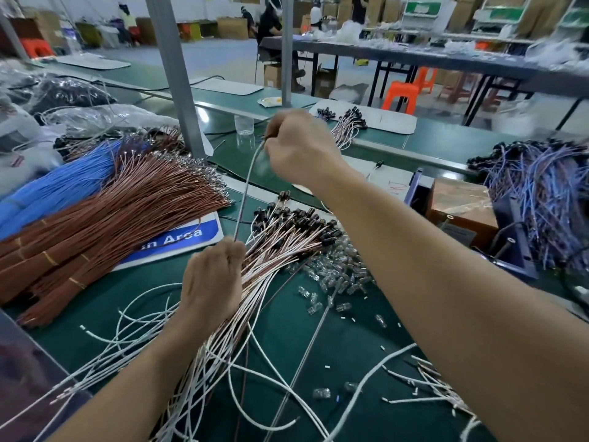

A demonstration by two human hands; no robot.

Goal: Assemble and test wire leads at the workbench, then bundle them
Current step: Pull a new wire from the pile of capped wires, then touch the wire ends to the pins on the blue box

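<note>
My right hand (299,148) is raised over the bench and pinches the top end of a thin grey wire lead (247,186), pulled taut. My left hand (212,282) grips the lower end of that lead just above a pile of white and pink leads with black caps (287,237) lying on the green mat. Loose white wires (143,330) spread out toward the front edge. Small clear connector housings (338,272) are scattered to the right of the pile.
Bundled brown wires (105,218) and blue wires (57,186) lie at left over a blue sign (178,240). A brown box on a blue fixture (462,205) and a blue-purple lead heap (538,183) stand at right. A grey post (178,74) rises behind.
</note>
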